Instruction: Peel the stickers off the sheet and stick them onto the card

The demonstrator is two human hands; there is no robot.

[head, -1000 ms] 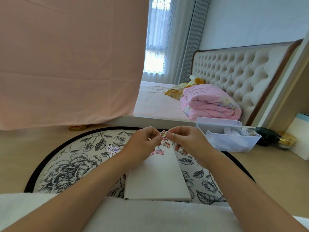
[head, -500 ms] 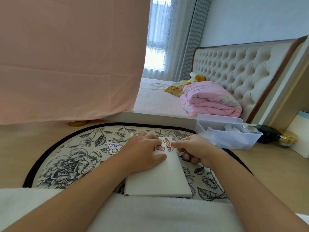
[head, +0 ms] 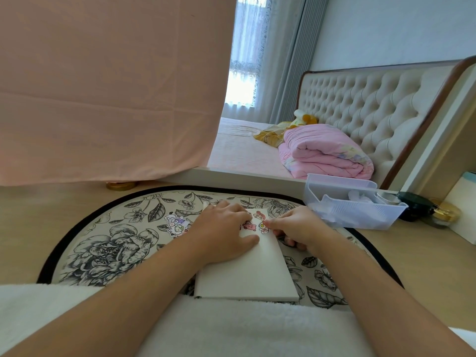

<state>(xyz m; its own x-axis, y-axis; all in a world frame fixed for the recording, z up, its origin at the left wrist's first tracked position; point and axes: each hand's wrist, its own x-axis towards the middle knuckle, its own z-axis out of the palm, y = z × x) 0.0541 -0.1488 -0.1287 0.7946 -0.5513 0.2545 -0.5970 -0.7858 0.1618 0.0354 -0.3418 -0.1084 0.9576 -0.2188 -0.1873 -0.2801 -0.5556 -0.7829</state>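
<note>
- The left hand (head: 226, 228) lies palm down with its fingers straight across the far left part of the white card (head: 252, 274), pinning it to the floral mat (head: 103, 248); it grips nothing.
- The right hand (head: 300, 228) has a fingertip against the edge of the rightmost sticker (head: 262, 226), with the other fingers curled under. I cannot tell whether it pinches that edge or only presses it.
- That sticker lies on the card's far end, just beside two others.
- Risks, as I judge them:
  - If the fingertip lifts while the sticker clings to the skin, a corner could peel up or fold.
  - Pressing from one edge only could trap a crease.
  - The three sit close together (nearly touching), so a slip could overlap them.
  - If the left hand eases off, the card could slide on the mat.
- Count:
  - one card;
  - three stickers visible on it, a red one (head: 258, 215), a pink one (head: 247, 225) and the rightmost, though the left hand may hide more;
  - one sticker sheet (head: 176, 224) on the mat left of the card;
  - one clear plastic basket (head: 360, 212) to the right.
</note>
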